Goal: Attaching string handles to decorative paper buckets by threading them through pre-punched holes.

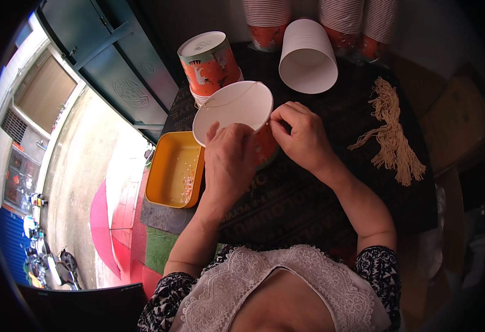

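Observation:
A paper bucket (237,97), white inside and orange outside, tilts with its mouth toward me. A thin beige string (241,98) runs across its opening. My left hand (230,152) lies over the bucket's near side, its fingers curled and its fingertips partly hidden. At the right edge of the rim my right hand (299,133) pinches with thumb and forefinger; what sits between them is too small to name. Left of the bucket stands a yellow plastic tray (165,166) with small pale and reddish bits, probably beads, scattered in it.
Behind, an upside-down orange bucket (206,63) tops a stack. A white bucket (309,61) lies on its side near stacked buckets (267,25). A bundle of beige strings (389,133) rests on the dark table (314,205) at right. A green door (123,66) opens onto a street.

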The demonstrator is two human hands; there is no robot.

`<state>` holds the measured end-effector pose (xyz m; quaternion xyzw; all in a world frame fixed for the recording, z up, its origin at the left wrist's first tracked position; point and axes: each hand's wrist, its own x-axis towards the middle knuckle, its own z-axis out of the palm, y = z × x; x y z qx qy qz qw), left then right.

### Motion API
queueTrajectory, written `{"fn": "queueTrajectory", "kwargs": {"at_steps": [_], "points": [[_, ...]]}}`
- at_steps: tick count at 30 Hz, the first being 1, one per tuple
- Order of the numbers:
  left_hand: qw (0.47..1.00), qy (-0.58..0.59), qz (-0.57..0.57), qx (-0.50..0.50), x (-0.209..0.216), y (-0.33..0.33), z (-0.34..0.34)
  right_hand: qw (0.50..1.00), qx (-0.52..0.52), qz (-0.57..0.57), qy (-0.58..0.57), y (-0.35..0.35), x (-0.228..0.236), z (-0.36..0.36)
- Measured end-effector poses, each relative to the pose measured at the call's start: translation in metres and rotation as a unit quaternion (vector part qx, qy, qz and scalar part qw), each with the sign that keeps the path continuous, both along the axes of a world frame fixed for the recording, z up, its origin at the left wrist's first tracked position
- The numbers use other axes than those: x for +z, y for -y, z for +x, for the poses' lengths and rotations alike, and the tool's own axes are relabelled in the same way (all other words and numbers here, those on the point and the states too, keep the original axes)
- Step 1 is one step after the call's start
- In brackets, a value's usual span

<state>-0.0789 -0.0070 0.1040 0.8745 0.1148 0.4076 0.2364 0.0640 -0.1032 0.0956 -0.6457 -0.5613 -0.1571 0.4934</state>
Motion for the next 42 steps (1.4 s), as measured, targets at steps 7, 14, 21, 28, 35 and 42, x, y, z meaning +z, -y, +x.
{"fn": "queueTrajectory", "kwargs": {"at_steps": [7, 14, 21, 28, 35, 42], "points": [[0.992, -0.012, 0.122, 0.041, -0.017, 0.003, 0.009, 0.998, -0.045, -0.005, -0.051, -0.011, -0.020, -0.005], [0.978, -0.005, 0.190, 0.079, -0.029, 0.007, 0.017, 0.956, 0.014, -0.049, -0.287, -0.010, -0.025, 0.002], [0.971, -0.007, 0.225, 0.075, -0.038, 0.017, 0.019, 0.942, 0.035, -0.098, -0.318, -0.005, -0.016, 0.008], [0.989, -0.021, 0.142, 0.025, -0.046, 0.012, 0.023, 0.949, -0.027, -0.125, -0.290, -0.009, -0.024, 0.013], [0.999, -0.026, -0.040, -0.004, -0.046, -0.006, 0.036, 0.949, -0.049, -0.140, -0.278, -0.011, -0.026, 0.010], [0.998, -0.050, -0.025, -0.020, -0.052, -0.015, 0.046, 0.950, -0.065, -0.149, -0.265, -0.013, -0.027, 0.010]]}}
